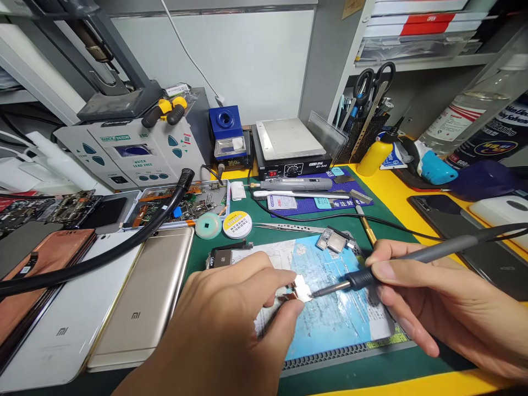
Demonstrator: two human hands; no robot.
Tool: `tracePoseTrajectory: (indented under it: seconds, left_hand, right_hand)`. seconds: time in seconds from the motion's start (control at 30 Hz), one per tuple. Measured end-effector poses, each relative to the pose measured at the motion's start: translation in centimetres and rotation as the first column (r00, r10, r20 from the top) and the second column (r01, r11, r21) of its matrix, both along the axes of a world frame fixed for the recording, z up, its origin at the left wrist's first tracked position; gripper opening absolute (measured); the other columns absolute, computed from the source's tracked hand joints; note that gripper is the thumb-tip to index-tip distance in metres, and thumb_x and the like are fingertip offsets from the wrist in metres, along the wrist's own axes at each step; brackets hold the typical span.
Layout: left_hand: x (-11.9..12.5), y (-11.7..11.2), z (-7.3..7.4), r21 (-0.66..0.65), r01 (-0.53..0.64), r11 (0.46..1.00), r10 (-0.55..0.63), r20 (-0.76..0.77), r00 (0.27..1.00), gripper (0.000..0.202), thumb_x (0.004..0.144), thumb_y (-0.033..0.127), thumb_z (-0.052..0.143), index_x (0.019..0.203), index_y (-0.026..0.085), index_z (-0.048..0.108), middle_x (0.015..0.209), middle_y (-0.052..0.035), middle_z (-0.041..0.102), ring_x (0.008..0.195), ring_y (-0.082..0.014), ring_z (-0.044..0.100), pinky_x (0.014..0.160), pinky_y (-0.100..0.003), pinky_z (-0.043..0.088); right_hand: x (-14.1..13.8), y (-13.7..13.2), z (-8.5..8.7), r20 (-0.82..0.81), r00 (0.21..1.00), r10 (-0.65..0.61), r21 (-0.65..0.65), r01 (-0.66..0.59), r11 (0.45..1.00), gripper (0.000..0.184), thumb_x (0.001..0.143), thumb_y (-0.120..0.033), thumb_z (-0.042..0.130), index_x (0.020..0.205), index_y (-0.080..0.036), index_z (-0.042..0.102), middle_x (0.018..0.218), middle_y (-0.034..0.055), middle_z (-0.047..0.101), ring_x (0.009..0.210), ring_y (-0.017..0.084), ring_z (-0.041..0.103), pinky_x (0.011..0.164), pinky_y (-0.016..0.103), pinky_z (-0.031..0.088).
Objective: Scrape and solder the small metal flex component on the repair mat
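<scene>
Over a scratched blue and white board (330, 324), my left hand (243, 308) pinches a small silvery metal part (303, 288) between thumb and fingers. Copper-coloured bits show at its near side, and the fingers cover the rest. My right hand (412, 291) grips a soldering iron (357, 279) like a pen. The iron's tip reaches the right edge of the metal part; whether it touches is too small to tell. Behind the hands on the board lies a small silver module (333, 240). A dark phone part (220, 257) sits partly behind my left hand.
Several phones (142, 302) lie on the left, crossed by a black hose (124, 250). Behind stand a grey rework station (140, 148), a blue iron holder (226, 124) and a hot plate (292, 143). A tray of circuit boards (193, 203) is at centre left; a yellow bottle (376, 154) stands right.
</scene>
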State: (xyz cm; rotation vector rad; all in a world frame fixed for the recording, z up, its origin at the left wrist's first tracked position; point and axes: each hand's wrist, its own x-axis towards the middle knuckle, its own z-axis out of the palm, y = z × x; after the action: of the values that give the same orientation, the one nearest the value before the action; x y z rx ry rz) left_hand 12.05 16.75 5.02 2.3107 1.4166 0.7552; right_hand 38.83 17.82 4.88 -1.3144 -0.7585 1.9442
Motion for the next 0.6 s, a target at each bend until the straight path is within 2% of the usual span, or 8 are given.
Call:
tracePoseTrajectory:
  seconds: [0.6]
  left_hand:
    - [0.03,-0.08,-0.04,-0.011,0.001,1.000,-0.001,0.022,1.000,0.017,0.088,0.024,0.071,0.101,0.035,0.075,0.087,0.0084,0.077,0.075,-0.0167,0.072,0.070,-0.032,0.057]
  right_hand:
    - [0.12,0.05,-0.15,-0.066,0.998,0.018,0.026,-0.016,1.000,0.029,0.085,-0.037,0.084,0.070,-0.016,0.070,0.055,0.0034,0.068,0.039,0.011,0.062,0.043,0.016,0.049]
